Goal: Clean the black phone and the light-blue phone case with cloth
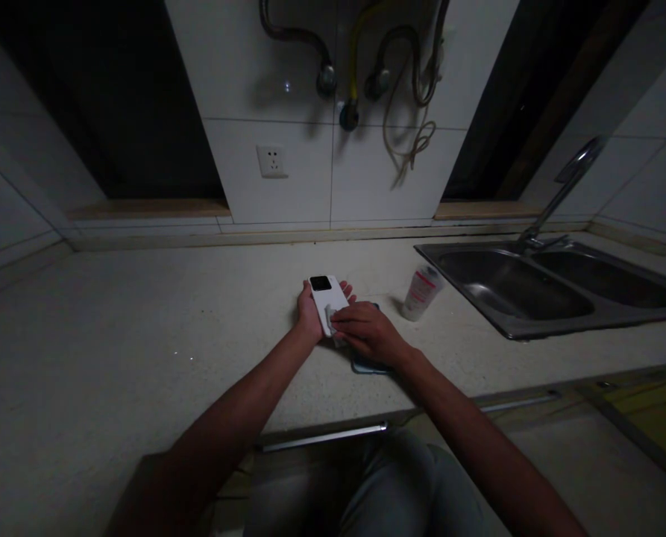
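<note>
The left hand (310,313) cradles a slim white rectangular smartphone (335,292), fingers wrapped round its edge; the right hand (369,333) lies across it, grip unclear. Light, stiff, slippery: hold by the long edges

Dim, underexposed interior: weak light falls across the speckled countertop (142,321), and the white handheld device (328,302) stands out as the brightest spot near frame center. Hoses (352,60) throw soft shadows on the tiled wall (304,164), while glare streaks the steel sink (511,332) at right. Deep darkness fills the upper left of the frame, murk gathers along the bottom edge, and wide-angle distortion bends the tile lines at both sides
</note>
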Available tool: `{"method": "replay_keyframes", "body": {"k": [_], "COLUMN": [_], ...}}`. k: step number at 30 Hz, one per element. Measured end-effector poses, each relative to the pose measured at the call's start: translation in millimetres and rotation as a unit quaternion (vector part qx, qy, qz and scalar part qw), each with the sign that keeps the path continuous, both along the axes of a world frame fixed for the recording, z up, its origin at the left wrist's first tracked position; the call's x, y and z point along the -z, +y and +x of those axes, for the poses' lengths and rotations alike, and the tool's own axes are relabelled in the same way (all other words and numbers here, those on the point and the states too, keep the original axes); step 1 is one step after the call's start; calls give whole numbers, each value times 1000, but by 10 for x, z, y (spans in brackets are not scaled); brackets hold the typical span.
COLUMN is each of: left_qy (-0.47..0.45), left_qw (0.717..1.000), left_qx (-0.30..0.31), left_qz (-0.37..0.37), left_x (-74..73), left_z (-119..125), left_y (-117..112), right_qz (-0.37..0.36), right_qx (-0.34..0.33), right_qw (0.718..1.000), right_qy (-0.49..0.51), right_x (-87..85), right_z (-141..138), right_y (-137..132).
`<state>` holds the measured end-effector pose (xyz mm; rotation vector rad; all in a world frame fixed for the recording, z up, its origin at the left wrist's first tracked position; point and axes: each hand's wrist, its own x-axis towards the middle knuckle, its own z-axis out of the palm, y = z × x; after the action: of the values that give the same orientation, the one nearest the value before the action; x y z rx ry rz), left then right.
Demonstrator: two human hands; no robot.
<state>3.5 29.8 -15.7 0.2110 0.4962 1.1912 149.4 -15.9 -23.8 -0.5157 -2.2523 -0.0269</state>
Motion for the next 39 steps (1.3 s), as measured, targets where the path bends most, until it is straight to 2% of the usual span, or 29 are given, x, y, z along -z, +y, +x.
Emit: {"method": "replay_keyframes", "body": {"k": [6,10,15,18,24,27,30,33,36,39], "left_qy": [15,40,29,54,102,124,201,268,275,281], "left_qw": [1000,999,999,997,993,989,974,951,940,942], "left_qx": [-16,-2,32,43,46,67,87,117,159,155], "left_qz": [-6,4,28,28,30,32,51,103,122,103], "left_x": [-53,-79,-91,-107,-147,-139,-104,-47,14,58], "left_z": [-107,-168,-171,-145,-94,-73,-62,-69,-88,-97], "left_y": [36,48,32,10,-19,-17,-23,-39,-37,-10], "right_qz": [-68,-100,-148,-154,-189,-213,-242,-253,-249,-227], "right_qx": [68,122,255,297,333,350,356,415,472,487], "right_qw": [995,986,927,911,888,881,881,863,843,843], "right_qy": [-7,56,230,241,254,236,194,137,69,15], "right_x": [-39,-32,-62,-60,-34,-42,-52,-42,9,86], "right_z": [159,204,206,217,258,279,293,306,337,385], "right_y": [29,33,7,20,37,12,-27,-77,-136,-203]}}
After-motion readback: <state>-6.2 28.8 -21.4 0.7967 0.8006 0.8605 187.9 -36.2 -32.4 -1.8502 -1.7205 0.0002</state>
